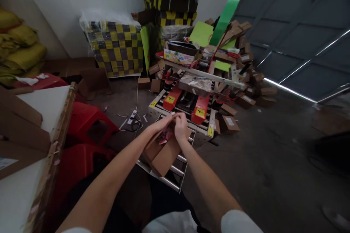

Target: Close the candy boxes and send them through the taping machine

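Note:
In front of me an open cardboard box (165, 156) rests on a short roller conveyor (177, 171). Something reddish-pink and crumpled (165, 134) lies inside it, too dim to name. At the far end of the box, my left hand (165, 121) and my right hand (181, 127) come close together. Both have bent fingers at the top edge of a far flap. The right fingers curl around the flap's edge; the left fingers pinch the same edge from the left. Just beyond the hands stands the carton-sealing machine (201, 107) with its red side guides.
A white-topped table (46, 105) with cartons (22, 127) stands at left, beside red plastic stools (90, 123). A power strip (132, 117) with cables lies on the floor. Taped boxes (229, 123) are piled behind the machine at right. Wrapped yellow-and-black stacks (117, 49) line the wall.

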